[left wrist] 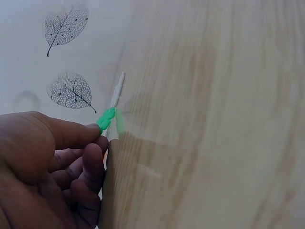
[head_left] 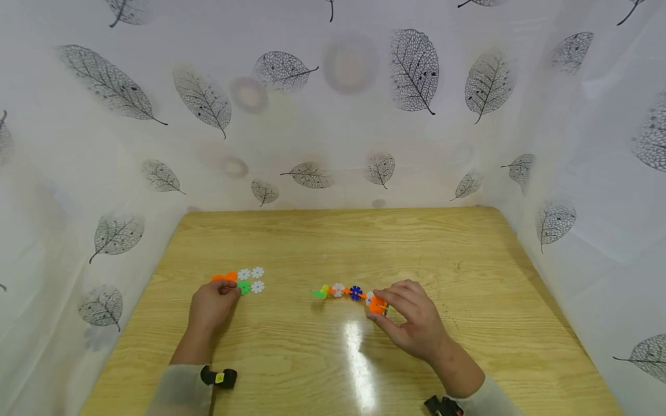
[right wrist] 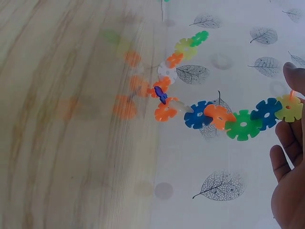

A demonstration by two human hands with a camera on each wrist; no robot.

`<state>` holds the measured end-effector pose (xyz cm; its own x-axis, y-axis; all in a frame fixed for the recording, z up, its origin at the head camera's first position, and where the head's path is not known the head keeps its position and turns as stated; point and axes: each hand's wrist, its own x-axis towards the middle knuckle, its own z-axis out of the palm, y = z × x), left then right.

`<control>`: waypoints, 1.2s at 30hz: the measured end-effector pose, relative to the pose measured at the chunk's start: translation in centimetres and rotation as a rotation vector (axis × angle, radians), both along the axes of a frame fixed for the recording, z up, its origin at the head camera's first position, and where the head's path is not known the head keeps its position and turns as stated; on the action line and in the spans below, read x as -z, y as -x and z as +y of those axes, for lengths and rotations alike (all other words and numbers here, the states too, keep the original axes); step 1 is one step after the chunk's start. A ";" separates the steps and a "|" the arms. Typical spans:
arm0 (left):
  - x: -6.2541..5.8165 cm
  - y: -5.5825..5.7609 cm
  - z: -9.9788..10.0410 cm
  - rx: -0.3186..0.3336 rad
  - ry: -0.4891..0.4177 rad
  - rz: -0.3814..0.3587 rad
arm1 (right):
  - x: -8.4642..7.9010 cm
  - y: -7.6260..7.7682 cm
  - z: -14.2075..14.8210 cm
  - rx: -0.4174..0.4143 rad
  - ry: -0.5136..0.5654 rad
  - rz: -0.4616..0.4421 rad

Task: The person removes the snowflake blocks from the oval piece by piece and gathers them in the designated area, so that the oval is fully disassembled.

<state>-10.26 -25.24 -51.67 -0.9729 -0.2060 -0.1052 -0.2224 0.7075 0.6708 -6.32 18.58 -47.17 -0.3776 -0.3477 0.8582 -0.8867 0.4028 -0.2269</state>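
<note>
My left hand (head_left: 210, 306) pinches a green notched disc (head_left: 244, 288) between thumb and finger, beside a small group of flat discs. In the left wrist view the green disc (left wrist: 106, 120) is tilted up at its edge. My right hand (head_left: 416, 320) holds one end of a chain of interlocked notched discs (head_left: 356, 293), in orange, white, blue, yellow and green. The right wrist view shows the chain (right wrist: 243, 125) sagging from my fingers by a yellow disc (right wrist: 289, 109). A green disc (right wrist: 199, 38) forms its far end.
White notched discs (head_left: 257, 272) and orange discs (head_left: 231, 276) lie by my left hand, the orange ones partly covered. Everything is on a wooden table (head_left: 291, 358). A pale curtain with leaf prints (head_left: 414, 70) encloses its back and sides.
</note>
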 end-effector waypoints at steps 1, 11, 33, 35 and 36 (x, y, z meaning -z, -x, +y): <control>0.0 0.0 0.0 -0.001 0.004 0.003 | 0.0 0.0 0.0 0.000 0.000 0.000; 0.0 0.1 -0.2 -0.009 0.027 0.003 | 0.0 0.1 0.0 -0.003 0.003 0.005; -1.5 -0.8 1.3 -0.023 -0.022 0.025 | -0.3 0.0 0.0 -0.010 -0.004 -0.011; -1.8 -0.8 1.9 -0.007 -0.081 0.057 | -0.3 0.0 0.0 -0.007 -0.008 -0.014; -2.0 -0.8 2.3 0.007 -0.116 0.073 | -0.3 0.0 0.0 -0.007 -0.009 -0.014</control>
